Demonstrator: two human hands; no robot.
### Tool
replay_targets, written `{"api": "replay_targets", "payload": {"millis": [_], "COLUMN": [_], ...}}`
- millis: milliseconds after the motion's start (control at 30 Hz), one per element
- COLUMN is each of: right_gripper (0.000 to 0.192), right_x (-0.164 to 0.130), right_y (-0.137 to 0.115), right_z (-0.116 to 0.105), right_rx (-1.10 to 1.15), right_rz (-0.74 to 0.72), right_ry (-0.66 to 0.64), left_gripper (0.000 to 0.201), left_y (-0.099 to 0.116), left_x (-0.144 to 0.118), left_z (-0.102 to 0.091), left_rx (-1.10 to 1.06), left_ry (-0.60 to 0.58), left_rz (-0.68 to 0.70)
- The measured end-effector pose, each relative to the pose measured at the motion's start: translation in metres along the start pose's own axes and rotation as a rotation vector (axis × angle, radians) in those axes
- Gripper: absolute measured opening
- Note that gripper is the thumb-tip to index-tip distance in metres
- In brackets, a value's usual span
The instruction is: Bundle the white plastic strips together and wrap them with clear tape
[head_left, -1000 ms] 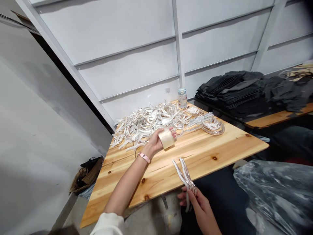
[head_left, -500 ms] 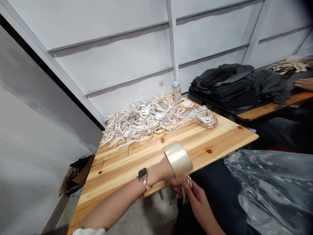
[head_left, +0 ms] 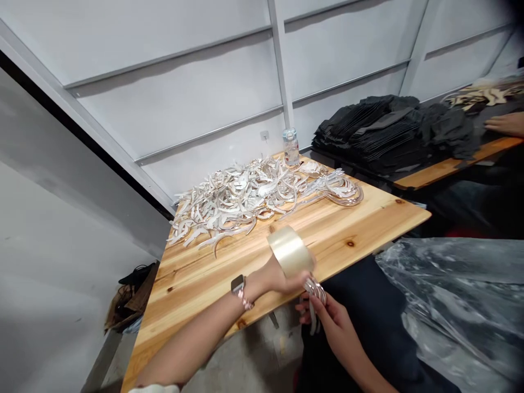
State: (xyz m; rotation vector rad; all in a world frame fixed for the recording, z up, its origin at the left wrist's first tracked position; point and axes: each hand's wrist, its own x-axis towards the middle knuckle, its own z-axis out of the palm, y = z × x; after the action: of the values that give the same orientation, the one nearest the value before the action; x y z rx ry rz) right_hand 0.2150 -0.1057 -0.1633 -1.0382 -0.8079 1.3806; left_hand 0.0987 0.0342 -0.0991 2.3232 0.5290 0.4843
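A wide roll of clear packing tape (head_left: 290,251) sits around the fingers of my left hand (head_left: 276,275), which is held over the table's front edge. Most of those fingers are hidden by the roll, and its thumb side touches a small looped bundle of shiny pinkish-white strips (head_left: 315,289). My right hand (head_left: 333,322) pinches this bundle just off the edge, with the strip ends hanging down. A large heap of similar curved strips (head_left: 241,191) covers the back of the wooden table (head_left: 196,284).
A longer looped bundle of strips (head_left: 344,191) lies at the heap's right. Behind stands a clear bottle (head_left: 291,147) by the wall. Stacks of black pieces (head_left: 368,131) and another person's hand (head_left: 505,124) are at the neighbouring table. Plastic sheeting (head_left: 458,295) hangs at right.
My left hand and the tape roll have shifted slightly up and left, turning a little. More of the strip loop shows above my right hand. The view has tilted slightly.
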Motion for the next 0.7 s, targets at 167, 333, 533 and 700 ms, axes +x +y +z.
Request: {"api": "replay_targets", "payload": {"millis": [167, 333, 533, 700], "right_gripper": [0.042, 0.04, 0.041, 0.041], "right_x": [-0.004, -0.006, -0.007, -0.007], "right_y": [0.002, 0.002, 0.002, 0.004], "right_z": [-0.001, -0.001, -0.001, -0.002], "right_rx": [0.013, 0.002, 0.01, 0.007], "right_rz": [0.014, 0.005, -0.003, -0.003], "right_ry": [0.0, -0.003, -0.009, -0.022], "left_gripper": [0.035, 0.029, 0.03, 0.031], "left_y": [-0.016, -0.016, -0.011, -0.011], "left_x": [0.016, 0.011, 0.007, 0.009], "left_z": [-0.043, -0.059, -0.046, -0.047], "left_rx": [-1.182, -1.417, -1.381, -1.399], "left_ry": [0.685, 0.775, 0.716, 0.781], "left_rz": [-0.27, -0.227, -0.207, -0.2]}}
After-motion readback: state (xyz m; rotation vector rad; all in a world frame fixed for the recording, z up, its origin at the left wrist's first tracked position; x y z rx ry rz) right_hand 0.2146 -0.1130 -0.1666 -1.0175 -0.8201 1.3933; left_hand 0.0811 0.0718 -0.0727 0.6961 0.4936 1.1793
